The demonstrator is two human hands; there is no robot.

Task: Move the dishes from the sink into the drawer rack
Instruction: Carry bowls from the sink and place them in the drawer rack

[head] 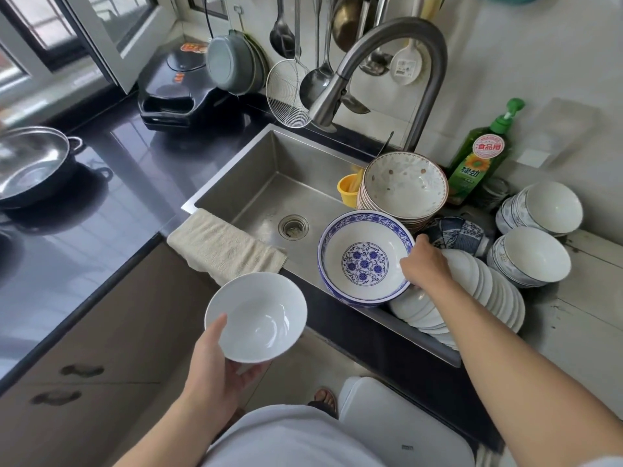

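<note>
My left hand point(219, 369) holds a plain white bowl point(256, 316) from below, thumb on its rim, in front of the sink point(269, 183). My right hand point(426, 264) grips the right rim of a blue-and-white patterned bowl point(364, 257), tilted at the sink's right end. Under and behind it lie a row of white plates point(485, 284) on edge and a stack of speckled bowls point(404, 187). A dark blue patterned bowl point(455, 232) lies behind my right hand. No drawer rack is in view.
White bowls point(536, 254) stand stacked on the counter at right beside a green soap bottle point(478, 156). The faucet point(371, 69) arches over the sink. A towel point(222, 247) hangs over the front edge. A steel pot point(33, 163) sits at left.
</note>
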